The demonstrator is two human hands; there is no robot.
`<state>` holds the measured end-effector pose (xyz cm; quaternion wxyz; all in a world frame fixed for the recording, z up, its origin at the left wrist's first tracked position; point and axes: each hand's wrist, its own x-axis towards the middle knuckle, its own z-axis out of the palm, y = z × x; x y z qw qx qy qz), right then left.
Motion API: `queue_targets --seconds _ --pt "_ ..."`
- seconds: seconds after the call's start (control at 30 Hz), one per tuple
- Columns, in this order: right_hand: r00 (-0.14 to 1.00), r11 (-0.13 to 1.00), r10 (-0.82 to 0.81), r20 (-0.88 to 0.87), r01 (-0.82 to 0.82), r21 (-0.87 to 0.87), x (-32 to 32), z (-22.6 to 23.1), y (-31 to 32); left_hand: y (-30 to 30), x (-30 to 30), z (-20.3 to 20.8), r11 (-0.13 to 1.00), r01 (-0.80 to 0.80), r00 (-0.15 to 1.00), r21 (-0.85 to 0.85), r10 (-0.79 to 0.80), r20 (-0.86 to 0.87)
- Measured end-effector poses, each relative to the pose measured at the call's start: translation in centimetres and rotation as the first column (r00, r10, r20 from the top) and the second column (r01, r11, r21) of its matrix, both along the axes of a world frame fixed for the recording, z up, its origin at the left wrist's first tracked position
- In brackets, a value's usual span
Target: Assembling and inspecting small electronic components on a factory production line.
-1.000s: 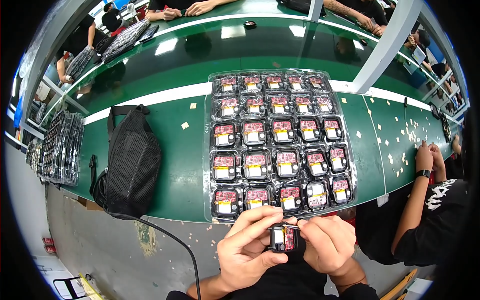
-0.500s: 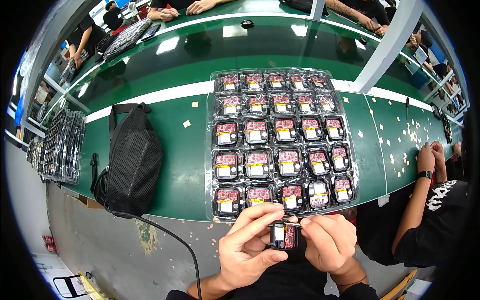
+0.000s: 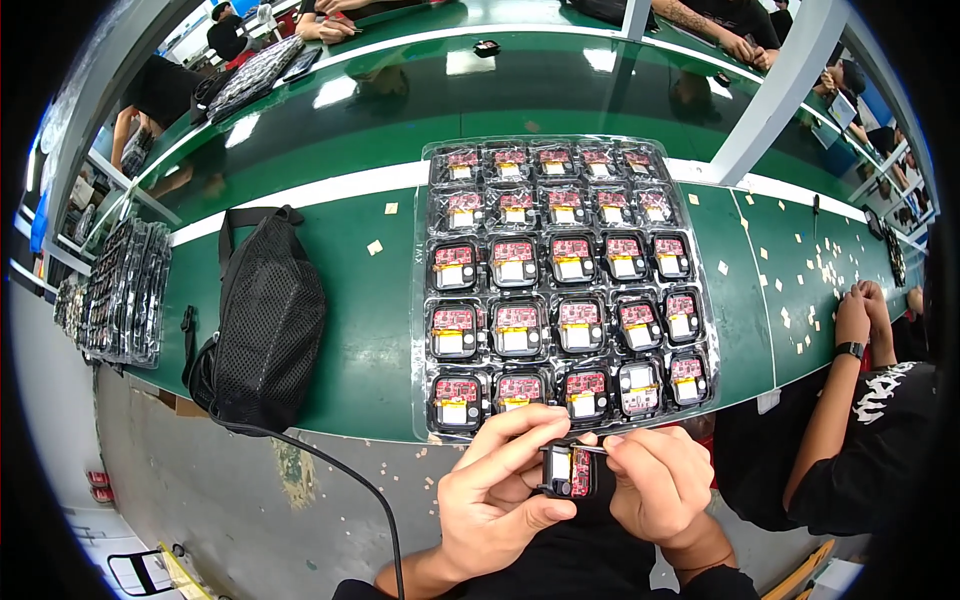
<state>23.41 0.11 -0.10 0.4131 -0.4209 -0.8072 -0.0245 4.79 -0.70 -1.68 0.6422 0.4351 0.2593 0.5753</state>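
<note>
Between the fingers and thumb of my left hand [image 3: 495, 500] is a small black square housing [image 3: 581, 478] with a red circuit board and a pale block inside. It is held tilted, just off the table's near edge. My right hand [image 3: 662, 482] pinches a thin metal tool [image 3: 590, 448] whose tip reaches the housing's upper edge; its exact kind is too small to make out. Beyond both hands lies a clear plastic tray [image 3: 419, 335] with rows of similar black housings [image 3: 519, 332], each showing a red board, a white block and a yellow strip.
A black mesh bag [image 3: 265, 320] lies left of the tray, a black cable [image 3: 350, 475] hanging from it. Stacked trays [image 3: 125, 290] stand far left. At right a co-worker's hands [image 3: 865, 300] work near scattered pale chips [image 3: 825, 270]. A grey post [image 3: 785, 95] rises behind.
My hands and the housing stay almost where they were. Small black items on the far green belt have shifted slightly left. A co-worker at the upper left has leaned lower.
</note>
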Motion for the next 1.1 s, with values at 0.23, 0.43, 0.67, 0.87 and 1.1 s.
queue_targets --seconds 0.23,0.43,0.67,0.87,1.1 --pt "1.0 0.994 -0.018 0.003 0.018 -0.111 0.1 0.5 -0.4 0.0 0.1 0.0 1.0 0.001 1.0 -0.002 -0.001 -0.001" --pt "1.0 1.0 -0.009 0.002 0.009 -0.014 0.2 -0.4 0.0 0.1 0.1 0.1 1.0 0.002 1.0 0.008 -0.002 -0.017" --pt "1.0 1.0 -0.007 -0.008 0.007 0.003 0.0 -0.4 -0.1 -0.1 0.1 0.5 1.0 -0.012 0.997 0.012 0.013 -0.076" --pt "1.0 1.0 -0.02 -0.007 0.02 -0.005 -0.2 -0.6 -0.4 -0.3 0.2 0.5 0.999 -0.041 0.998 -0.001 0.04 -0.042" --pt "1.0 1.0 0.004 -0.005 -0.004 -0.004 0.1 -0.4 -0.2 -0.1 0.2 0.3 0.999 -0.044 0.996 0.009 0.044 -0.072"
